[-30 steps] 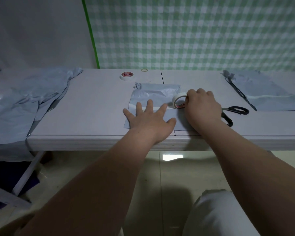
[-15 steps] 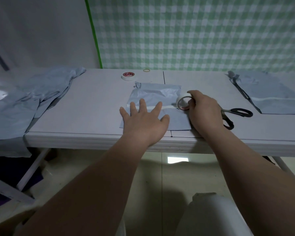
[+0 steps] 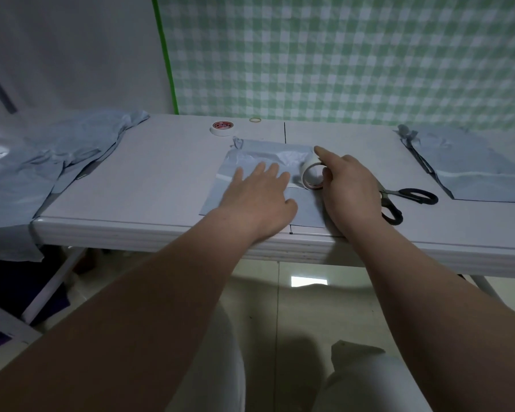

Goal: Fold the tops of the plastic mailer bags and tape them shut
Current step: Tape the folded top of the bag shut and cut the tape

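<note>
**Asker:** Where's the bag, and what are your hands doing?

**Me:** The grey mailer bag (image 3: 259, 153) lies flat in the middle of the tabletop (image 3: 149, 179), with its near edge close to the front rim. My left hand (image 3: 259, 197) is spread on it with the fingers straight, pressing the folded top down. My right hand (image 3: 351, 188) grips the tape roll (image 3: 311, 175), which stands on edge at the bag's right side. My thumb is on its face and my forefinger is stretched over the top.

**Asker:** What could go wrong from here?

**Me:** The plastic above my fingers is crinkled and looks springy, so I'd guess the fold pops up if my left hand lifts before the tape bites. Pulling the roll sideways could also drag the slick bag along and skew the fold. The scissors (image 3: 408, 199) lie just beside my right wrist, but both hands are busy, so cutting means letting go of something.

**Asker:** Anything readable?

**Me:** Little. The spare tape roll (image 3: 221, 127) at the back has a red label with pale lettering, too small to make out. The roll I'm holding shows reddish print inside its core, and I can't read that either. I see no writing on the rubber band (image 3: 255, 120) near the spare roll, the heap of bags (image 3: 42, 165) at the left or the stack of bags (image 3: 470, 171) at the right.
</note>
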`<state>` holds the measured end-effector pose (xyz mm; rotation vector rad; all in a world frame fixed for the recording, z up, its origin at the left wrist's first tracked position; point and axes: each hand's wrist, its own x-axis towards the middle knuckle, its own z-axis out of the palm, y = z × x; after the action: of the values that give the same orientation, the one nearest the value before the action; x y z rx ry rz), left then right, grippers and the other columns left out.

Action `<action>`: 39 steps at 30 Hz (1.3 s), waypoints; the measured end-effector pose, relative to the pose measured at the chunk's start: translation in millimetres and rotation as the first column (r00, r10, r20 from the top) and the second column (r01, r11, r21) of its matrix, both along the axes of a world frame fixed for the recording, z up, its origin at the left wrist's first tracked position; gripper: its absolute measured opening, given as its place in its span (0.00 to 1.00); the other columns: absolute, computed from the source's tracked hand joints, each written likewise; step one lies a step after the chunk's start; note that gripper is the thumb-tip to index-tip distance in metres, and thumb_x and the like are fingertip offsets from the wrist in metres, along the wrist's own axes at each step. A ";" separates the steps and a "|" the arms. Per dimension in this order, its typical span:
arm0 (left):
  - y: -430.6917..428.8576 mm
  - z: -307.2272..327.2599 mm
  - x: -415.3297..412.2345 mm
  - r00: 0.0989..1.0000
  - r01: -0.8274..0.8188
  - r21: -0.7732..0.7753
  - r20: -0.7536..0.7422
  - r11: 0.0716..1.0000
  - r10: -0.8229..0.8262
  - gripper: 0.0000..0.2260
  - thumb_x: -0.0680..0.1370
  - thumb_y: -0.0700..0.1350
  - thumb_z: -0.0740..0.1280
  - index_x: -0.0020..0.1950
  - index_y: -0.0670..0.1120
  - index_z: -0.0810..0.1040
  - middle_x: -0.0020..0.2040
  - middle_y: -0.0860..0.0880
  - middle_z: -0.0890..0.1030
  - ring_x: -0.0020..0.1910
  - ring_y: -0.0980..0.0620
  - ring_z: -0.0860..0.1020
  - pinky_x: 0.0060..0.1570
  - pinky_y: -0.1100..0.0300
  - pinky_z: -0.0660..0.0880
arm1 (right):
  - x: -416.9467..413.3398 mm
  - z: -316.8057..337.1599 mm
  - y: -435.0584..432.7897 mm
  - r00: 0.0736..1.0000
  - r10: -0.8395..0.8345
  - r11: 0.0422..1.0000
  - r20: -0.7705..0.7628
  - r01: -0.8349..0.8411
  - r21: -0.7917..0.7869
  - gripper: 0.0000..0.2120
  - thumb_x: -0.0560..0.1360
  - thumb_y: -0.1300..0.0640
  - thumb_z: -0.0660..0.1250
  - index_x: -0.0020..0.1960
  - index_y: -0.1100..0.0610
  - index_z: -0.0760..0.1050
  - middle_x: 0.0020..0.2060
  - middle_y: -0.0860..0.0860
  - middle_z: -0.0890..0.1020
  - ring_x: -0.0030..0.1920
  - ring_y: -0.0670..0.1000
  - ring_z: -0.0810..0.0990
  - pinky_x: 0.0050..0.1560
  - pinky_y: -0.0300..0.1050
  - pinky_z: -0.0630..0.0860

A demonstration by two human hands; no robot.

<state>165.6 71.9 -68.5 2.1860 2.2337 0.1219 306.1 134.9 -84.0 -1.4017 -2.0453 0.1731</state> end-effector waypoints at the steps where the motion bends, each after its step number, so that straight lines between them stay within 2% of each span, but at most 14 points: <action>1: 1.1 0.5 2.9 0.998 0.030 0.008 0.051 1.000 -0.031 0.25 0.81 0.53 0.50 0.77 0.48 0.53 0.79 0.49 0.52 0.77 0.48 0.47 0.75 0.45 0.44 | -0.3 -0.2 0.0 1.000 0.001 1.000 -0.002 -0.001 -0.002 0.24 0.79 0.62 0.52 0.72 0.45 0.65 0.50 0.53 0.74 0.52 0.55 0.73 0.44 0.44 0.62; 4: 1.2 -4.6 8.8 0.994 0.066 -0.036 0.095 0.997 -0.062 0.25 0.82 0.53 0.48 0.78 0.47 0.51 0.79 0.49 0.51 0.77 0.48 0.48 0.75 0.47 0.45 | -0.2 0.4 0.1 1.000 0.009 1.000 -0.014 -0.009 -0.015 0.23 0.80 0.61 0.53 0.73 0.46 0.64 0.52 0.55 0.75 0.54 0.56 0.73 0.45 0.45 0.64; 7: 1.1 -9.1 9.3 0.996 0.064 -0.062 0.074 0.996 -0.059 0.25 0.82 0.54 0.47 0.79 0.49 0.49 0.79 0.49 0.48 0.77 0.48 0.47 0.75 0.46 0.44 | 0.7 0.8 -0.2 0.998 0.037 0.999 -0.042 -0.039 -0.032 0.23 0.80 0.58 0.56 0.74 0.48 0.62 0.56 0.56 0.78 0.56 0.58 0.75 0.52 0.49 0.70; 10: 2.0 -9.8 8.7 0.996 0.063 -0.073 0.064 0.995 -0.058 0.25 0.82 0.56 0.46 0.79 0.51 0.49 0.79 0.49 0.46 0.77 0.47 0.45 0.75 0.46 0.43 | 2.3 2.0 0.3 0.994 0.042 0.996 -0.101 -0.050 -0.074 0.24 0.79 0.57 0.58 0.74 0.46 0.62 0.52 0.55 0.81 0.50 0.56 0.78 0.51 0.51 0.74; 14: 2.8 -10.3 8.5 0.997 0.067 -0.088 0.055 0.994 -0.063 0.26 0.81 0.57 0.45 0.79 0.51 0.48 0.79 0.49 0.45 0.77 0.47 0.45 0.75 0.45 0.43 | 3.3 0.6 1.0 0.990 0.051 0.993 -0.130 -0.064 -0.099 0.22 0.79 0.59 0.58 0.71 0.45 0.67 0.58 0.52 0.80 0.56 0.54 0.77 0.50 0.41 0.68; 20: 2.3 -11.9 8.4 0.996 0.065 -0.077 0.060 0.995 -0.060 0.27 0.81 0.58 0.46 0.78 0.51 0.48 0.79 0.48 0.46 0.77 0.47 0.45 0.74 0.44 0.44 | -0.3 1.8 -3.6 0.991 -0.048 0.996 -0.124 0.038 -0.078 0.26 0.78 0.65 0.55 0.71 0.43 0.67 0.57 0.53 0.80 0.55 0.54 0.76 0.51 0.45 0.70; 25: 3.1 -12.9 7.7 0.996 0.065 -0.079 0.067 0.995 -0.059 0.27 0.81 0.58 0.45 0.78 0.50 0.47 0.79 0.48 0.45 0.77 0.47 0.45 0.74 0.44 0.44 | -0.6 7.2 -10.1 0.989 -0.119 0.992 -0.088 0.115 -0.058 0.31 0.73 0.70 0.55 0.72 0.48 0.66 0.57 0.56 0.77 0.56 0.57 0.75 0.53 0.48 0.70; 30: 4.2 -10.7 8.5 0.997 0.070 -0.092 0.047 0.993 -0.066 0.27 0.81 0.57 0.45 0.78 0.50 0.47 0.79 0.48 0.45 0.77 0.45 0.45 0.74 0.43 0.45 | -1.3 6.0 -9.2 0.991 -0.133 0.991 -0.018 0.133 -0.029 0.32 0.73 0.70 0.55 0.73 0.48 0.64 0.56 0.58 0.75 0.54 0.58 0.75 0.49 0.47 0.68; 34: 5.8 -8.1 11.0 0.998 0.066 -0.100 0.003 0.993 -0.066 0.25 0.81 0.57 0.45 0.78 0.53 0.49 0.79 0.46 0.48 0.77 0.43 0.48 0.73 0.41 0.48 | -0.1 1.3 -4.0 0.989 -0.144 0.989 0.007 0.144 0.006 0.29 0.76 0.68 0.55 0.73 0.48 0.64 0.54 0.58 0.74 0.50 0.56 0.72 0.44 0.43 0.61; 37: 6.4 -4.6 14.8 0.997 0.062 -0.127 -0.026 0.990 -0.066 0.25 0.80 0.57 0.45 0.78 0.56 0.50 0.78 0.43 0.49 0.76 0.40 0.51 0.71 0.37 0.51 | 1.8 -0.7 0.8 0.990 -0.131 0.991 -0.060 0.132 0.020 0.24 0.78 0.64 0.57 0.73 0.51 0.65 0.54 0.59 0.77 0.54 0.58 0.74 0.49 0.45 0.65; 39: 6.4 -2.6 16.8 0.997 0.056 -0.134 -0.036 0.989 -0.061 0.25 0.80 0.57 0.45 0.78 0.57 0.50 0.78 0.42 0.49 0.75 0.39 0.52 0.70 0.36 0.53 | 3.9 -0.3 2.7 0.985 -0.122 0.992 -0.119 0.124 0.005 0.23 0.78 0.62 0.59 0.72 0.52 0.66 0.53 0.58 0.80 0.53 0.57 0.76 0.52 0.42 0.67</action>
<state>182.4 78.3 -71.1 2.2000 2.1273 -0.0707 310.0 137.7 -84.3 -1.4695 -1.8549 0.1861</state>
